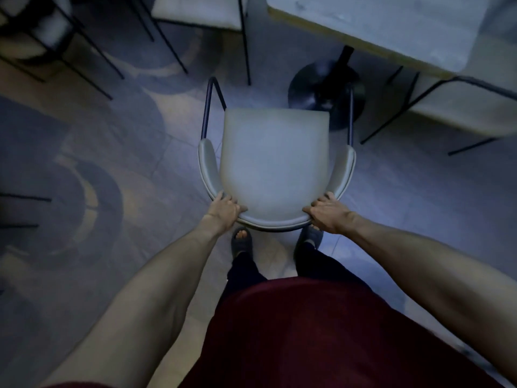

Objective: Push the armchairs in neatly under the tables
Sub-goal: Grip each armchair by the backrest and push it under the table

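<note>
A pale grey armchair (pixel 275 161) with a curved backrest and thin dark metal legs stands directly below me, seat facing away. My left hand (pixel 225 210) grips the left rear of the backrest. My right hand (pixel 326 212) grips the right rear of it. A pale-topped table (pixel 386 26) lies ahead to the right. Its dark round pedestal base (pixel 326 88) sits just beyond the chair's front right leg. The chair stands out from the table, off to its left.
Another pale armchair (pixel 464 107) is tucked at the table's right side. More dark-legged chairs (pixel 195 12) stand ahead at the top and top left. My feet (pixel 242 242) in dark sandals are just behind the chair. The floor (pixel 98 163) is patterned in curves.
</note>
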